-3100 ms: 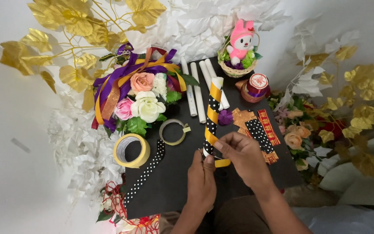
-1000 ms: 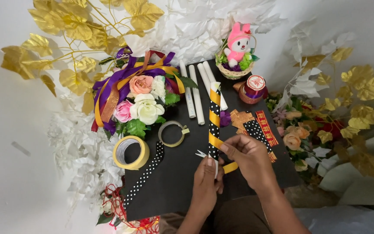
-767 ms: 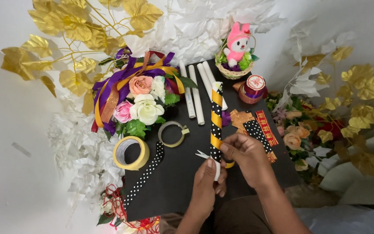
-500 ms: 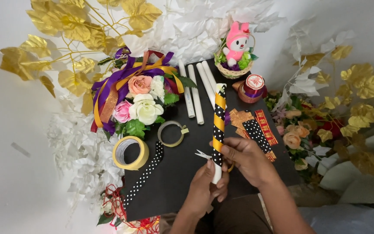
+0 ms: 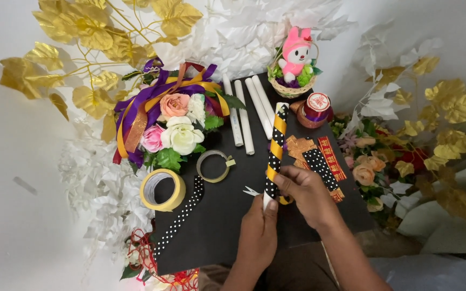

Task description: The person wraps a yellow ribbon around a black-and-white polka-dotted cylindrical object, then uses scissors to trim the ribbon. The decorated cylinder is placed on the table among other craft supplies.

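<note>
Left hand [image 5: 258, 233] fingers grip ribbon-wrapped stick [image 5: 274, 152] base; right hand [image 5: 307, 195] fingers pinch yellow ribbon [image 5: 272, 175] against it

Single head view, steep downward, close over black board [image 5: 217, 215].

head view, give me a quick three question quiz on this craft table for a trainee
1. True or false: the left hand grips the lower end of the white stick wrapped in yellow and black dotted ribbon.
2. What does the right hand pinch against the stick? A) yellow ribbon B) masking tape roll C) small scissors
3. What sits in the woven basket at the far edge of the black board?

Key: 1 true. 2 A. 3 a pink plush bunny.
</note>
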